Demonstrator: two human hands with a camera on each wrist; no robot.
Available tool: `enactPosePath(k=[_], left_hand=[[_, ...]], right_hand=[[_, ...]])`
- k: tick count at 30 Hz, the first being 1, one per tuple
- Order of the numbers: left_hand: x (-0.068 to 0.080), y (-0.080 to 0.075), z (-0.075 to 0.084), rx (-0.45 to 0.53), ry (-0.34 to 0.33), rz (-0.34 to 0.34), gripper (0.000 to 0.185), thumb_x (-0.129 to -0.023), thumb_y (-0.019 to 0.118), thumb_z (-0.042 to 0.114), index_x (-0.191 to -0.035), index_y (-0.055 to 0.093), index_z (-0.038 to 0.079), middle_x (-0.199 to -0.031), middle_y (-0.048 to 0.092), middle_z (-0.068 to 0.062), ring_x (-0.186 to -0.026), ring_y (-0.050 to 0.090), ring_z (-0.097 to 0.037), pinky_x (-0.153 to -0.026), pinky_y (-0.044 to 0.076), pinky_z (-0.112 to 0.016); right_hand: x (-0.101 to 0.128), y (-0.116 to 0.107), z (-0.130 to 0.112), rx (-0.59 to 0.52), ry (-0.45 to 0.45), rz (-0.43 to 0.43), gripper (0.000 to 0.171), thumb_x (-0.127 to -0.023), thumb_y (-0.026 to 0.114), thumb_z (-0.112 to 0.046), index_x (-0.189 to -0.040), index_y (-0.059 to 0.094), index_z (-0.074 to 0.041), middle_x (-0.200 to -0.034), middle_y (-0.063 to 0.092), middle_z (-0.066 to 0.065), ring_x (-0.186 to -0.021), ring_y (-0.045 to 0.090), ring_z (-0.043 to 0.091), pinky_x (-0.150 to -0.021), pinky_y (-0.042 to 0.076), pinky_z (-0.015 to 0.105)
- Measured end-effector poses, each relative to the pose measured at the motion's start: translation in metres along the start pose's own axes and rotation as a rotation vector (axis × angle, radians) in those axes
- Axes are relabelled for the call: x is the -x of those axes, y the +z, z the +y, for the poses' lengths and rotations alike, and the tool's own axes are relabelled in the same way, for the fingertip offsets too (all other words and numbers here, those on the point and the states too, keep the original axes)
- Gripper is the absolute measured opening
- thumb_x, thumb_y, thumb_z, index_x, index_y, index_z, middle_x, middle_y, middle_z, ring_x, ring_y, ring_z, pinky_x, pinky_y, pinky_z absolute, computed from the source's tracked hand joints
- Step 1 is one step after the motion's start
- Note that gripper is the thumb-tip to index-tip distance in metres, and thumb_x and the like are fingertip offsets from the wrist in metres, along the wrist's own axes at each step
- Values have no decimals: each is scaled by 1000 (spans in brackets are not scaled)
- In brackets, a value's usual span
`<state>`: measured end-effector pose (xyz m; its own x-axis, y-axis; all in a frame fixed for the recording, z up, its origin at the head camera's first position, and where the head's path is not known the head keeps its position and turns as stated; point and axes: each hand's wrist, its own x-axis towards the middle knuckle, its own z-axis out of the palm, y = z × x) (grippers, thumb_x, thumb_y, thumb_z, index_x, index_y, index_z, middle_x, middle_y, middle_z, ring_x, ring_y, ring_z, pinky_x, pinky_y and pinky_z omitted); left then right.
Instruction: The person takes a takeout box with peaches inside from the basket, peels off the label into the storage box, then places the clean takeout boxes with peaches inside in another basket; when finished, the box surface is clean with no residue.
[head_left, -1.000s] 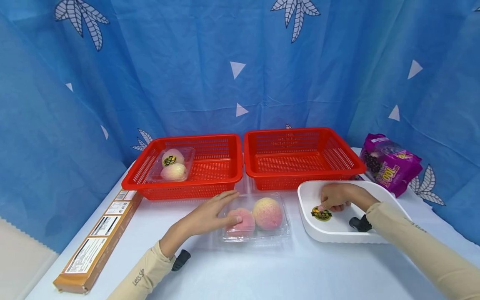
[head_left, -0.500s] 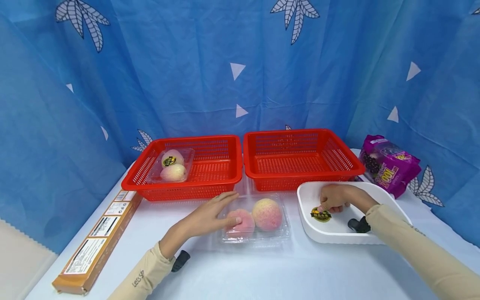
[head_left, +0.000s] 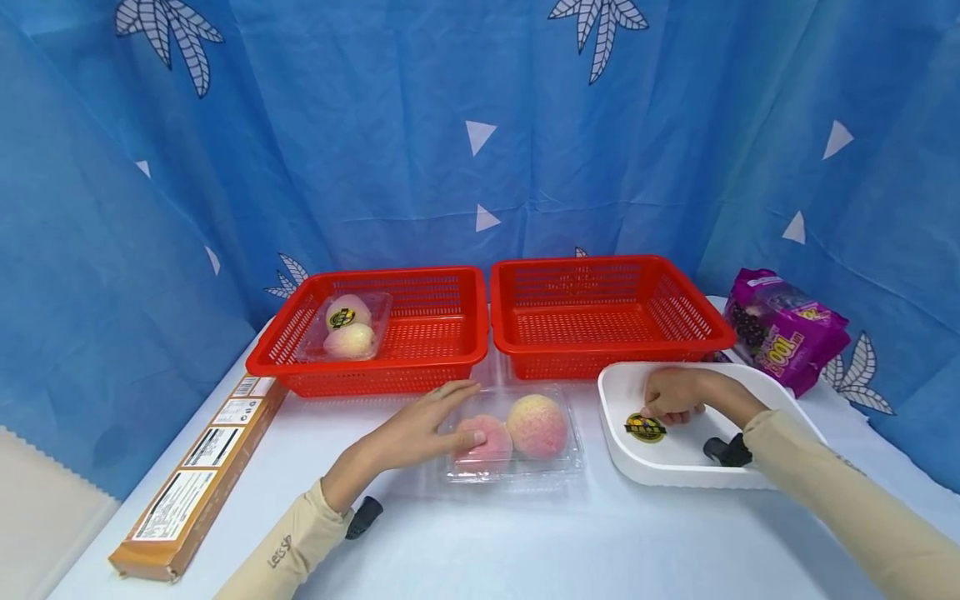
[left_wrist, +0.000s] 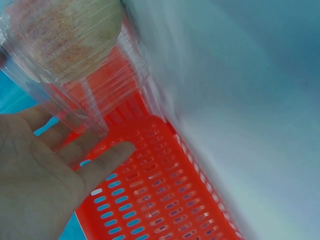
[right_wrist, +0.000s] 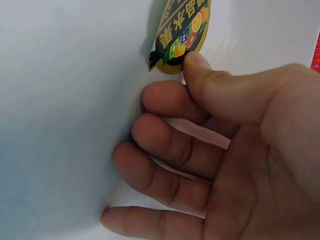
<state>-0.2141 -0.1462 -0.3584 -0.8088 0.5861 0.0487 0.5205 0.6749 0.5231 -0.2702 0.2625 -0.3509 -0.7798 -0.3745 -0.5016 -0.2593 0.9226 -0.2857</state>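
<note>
A clear plastic clamshell point(head_left: 517, 467) with two peaches point(head_left: 536, 425) lies on the white table in front of the red baskets. My left hand point(head_left: 420, 429) rests flat on its left end with the fingers straight; the left wrist view shows the hand point(left_wrist: 50, 170) against the clamshell point(left_wrist: 75, 60). My right hand point(head_left: 675, 396) is inside a white tray point(head_left: 622, 454). In the right wrist view its thumb and forefinger point(right_wrist: 200, 80) pinch the edge of a round black and yellow fruit sticker point(right_wrist: 182, 32), whose corner is lifted off the tray floor.
Two red baskets stand side by side at the back; the left basket point(head_left: 450, 367) holds another clamshell of peaches point(head_left: 347, 327), and the right basket point(head_left: 600, 312) stands behind the tray. A purple bag point(head_left: 783, 329) lies far right. A long brown box point(head_left: 198, 471) lies along the left edge.
</note>
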Motion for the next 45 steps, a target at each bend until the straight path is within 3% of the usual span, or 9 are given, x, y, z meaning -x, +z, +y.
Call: enactPosePath(k=[10,17,22,31,38,45], left_hand=[[-2,0,0,15,6,-3,80,-85,58,62,-151,32,24,-153,32,3,-140,31,-23,-109,32,-54],[0,0,-1,21,0,-1,79,-85,58,61,-151,32,24,-153,32,3,-140,32,-23,-108,34,-55],[-1,0,-2,17,0,2,80,-85,58,62,-151,32,26,-153,32,4,-139,32,-23,-108,34,-55],[-2,1,-3,23,4,11,78,-85,58,62,-150,32,27,-152,33,5,-138,33,-23,-106,35,-57],[-3,1,-4,31,6,11,79,-85,59,61,-150,33,27,-151,34,5,-137,34,-21,-106,35,-55],[-2,1,-4,25,13,17,79,-85,59,61,-150,33,26,-151,34,4,-137,34,-22,-106,35,-56]], right_hand=[[-1,-2,-1,27,12,-13,37,-94,57,-23,-60,61,-11,-53,53,-2,-47,48,11,-46,47,27],[4,-6,-8,0,-10,-31,26,-91,56,-18,-67,61,-11,-57,54,-1,-50,48,12,-48,41,23],[17,-15,-21,-32,-103,34,11,-92,60,-21,-87,63,-12,-72,60,2,-61,55,14,-61,51,29],[31,-32,-61,-15,-271,133,20,-95,59,-29,-106,64,-14,-86,60,-2,-77,55,13,-66,50,25],[27,-32,-94,14,-423,259,22,-93,61,-21,-114,66,-15,-104,67,0,-89,60,14,-75,54,29],[7,-22,-118,-15,-474,253,39,-93,61,-23,-131,56,-15,-127,59,3,-118,55,25,-95,49,45]])
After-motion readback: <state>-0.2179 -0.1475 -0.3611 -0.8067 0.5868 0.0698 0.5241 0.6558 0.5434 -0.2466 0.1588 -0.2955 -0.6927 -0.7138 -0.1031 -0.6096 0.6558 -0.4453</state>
